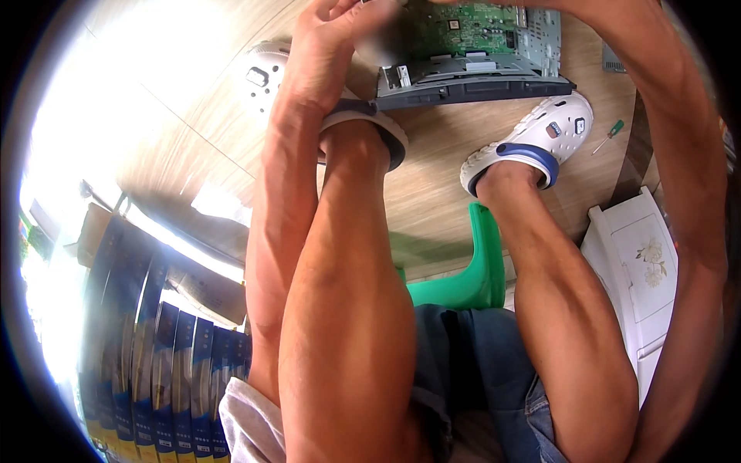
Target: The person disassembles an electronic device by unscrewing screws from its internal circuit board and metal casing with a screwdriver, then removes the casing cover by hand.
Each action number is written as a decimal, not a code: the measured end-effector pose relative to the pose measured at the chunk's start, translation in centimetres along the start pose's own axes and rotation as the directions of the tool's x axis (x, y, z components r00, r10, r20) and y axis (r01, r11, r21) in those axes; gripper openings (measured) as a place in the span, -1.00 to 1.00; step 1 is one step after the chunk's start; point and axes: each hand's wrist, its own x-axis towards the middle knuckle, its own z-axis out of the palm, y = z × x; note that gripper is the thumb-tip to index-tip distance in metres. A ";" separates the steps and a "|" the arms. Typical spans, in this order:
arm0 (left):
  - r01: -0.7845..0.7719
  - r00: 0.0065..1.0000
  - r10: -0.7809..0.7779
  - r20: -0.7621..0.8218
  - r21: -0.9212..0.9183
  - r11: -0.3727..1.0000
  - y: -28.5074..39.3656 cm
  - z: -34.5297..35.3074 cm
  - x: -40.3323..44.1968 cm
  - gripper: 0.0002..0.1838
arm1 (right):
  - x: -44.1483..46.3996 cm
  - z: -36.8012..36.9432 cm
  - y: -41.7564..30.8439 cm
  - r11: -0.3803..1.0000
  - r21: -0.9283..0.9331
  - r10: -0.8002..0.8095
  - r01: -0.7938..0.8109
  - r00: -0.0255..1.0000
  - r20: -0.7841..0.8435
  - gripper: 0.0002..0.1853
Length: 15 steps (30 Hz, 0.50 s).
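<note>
My left hand (333, 32) is at the top edge, beside the left end of an opened electronic device with a metal chassis (546, 54). Its fingers are curled and the thumb reaches toward the device; a dark blurred patch covers whatever lies at its tip. A green circuit board (471, 35) shows inside the chassis, and a dark plastic front panel (475, 91) runs along the near side. My right forearm (679, 139) arches over from the right, with the hand almost wholly cut off by the top edge above the board.
White clogs (571, 119) on my feet flank the device on the wood-look floor (432, 162). A green-handled screwdriver (610, 135) lies at right. Below are a green plastic stool (488, 255), a white flower-patterned drawer unit (637, 270) and a row of blue boxes (185, 363).
</note>
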 end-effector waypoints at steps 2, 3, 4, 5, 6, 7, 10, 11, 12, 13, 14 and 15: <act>0.000 1.000 0.000 0.009 -0.006 1.000 0.2 0.2 0.0 -0.22 | 0.0 -0.2 0.0 0.999 0.028 0.033 -0.035 0.998 0.054 -0.77; -0.035 0.999 0.035 0.005 -0.008 0.999 0.7 1.3 0.0 -0.21 | 0.1 -0.5 -0.1 0.997 0.038 0.059 -0.062 0.994 0.093 -0.77; -0.071 0.997 0.071 0.002 -0.009 0.997 1.1 2.0 0.0 -0.20 | 0.3 -0.8 -0.2 0.996 0.044 0.076 -0.082 0.990 0.123 -0.77; -0.051 0.999 0.051 0.003 -0.001 0.999 1.1 1.9 0.1 -0.17 | 0.3 -1.0 -0.2 0.994 0.049 0.089 -0.097 0.986 0.139 -0.77; -0.030 1.000 0.030 0.004 0.007 1.000 1.1 1.5 0.1 -0.14 | 0.4 -1.1 -0.2 0.992 0.056 0.100 -0.109 0.983 0.155 -0.77; -0.008 1.000 0.008 0.005 0.015 1.000 0.9 1.1 0.1 -0.11 | 0.4 -1.2 -0.2 0.991 0.064 0.108 -0.120 0.980 0.170 -0.77; -0.001 0.996 0.002 -0.095 0.013 1.000 -1.0 -1.3 0.3 -0.53 | 0.7 -1.3 -0.2 0.984 0.076 0.142 -0.161 0.967 0.210 -0.77; -0.008 0.990 0.003 -0.138 -0.037 0.999 -1.4 -1.5 0.2 -0.53 | 0.9 -1.2 -0.1 0.981 0.078 0.155 -0.176 0.962 0.223 -0.77; -0.018 0.984 0.002 -0.180 -0.086 0.996 -1.3 -1.3 -0.1 -0.52 | 0.9 -1.2 -0.1 0.979 0.082 0.165 -0.188 0.960 0.228 -0.77; -0.034 0.975 0.003 -0.220 -0.135 0.990 -1.3 -1.3 -0.2 -0.50 | 0.9 -0.9 -0.2 0.972 0.092 0.187 -0.216 0.950 0.252 -0.77; -0.004 0.983 0.019 -0.183 0.083 0.997 -2.5 -3.6 0.4 -0.53 | 0.5 -0.3 -0.1 0.975 0.110 0.167 -0.191 0.965 0.201 -0.76; 0.009 0.975 -0.011 -0.221 -0.009 1.000 -1.6 -2.5 0.2 -0.46 | 0.1 0.3 0.0 0.978 0.125 0.146 -0.165 0.978 0.151 -0.75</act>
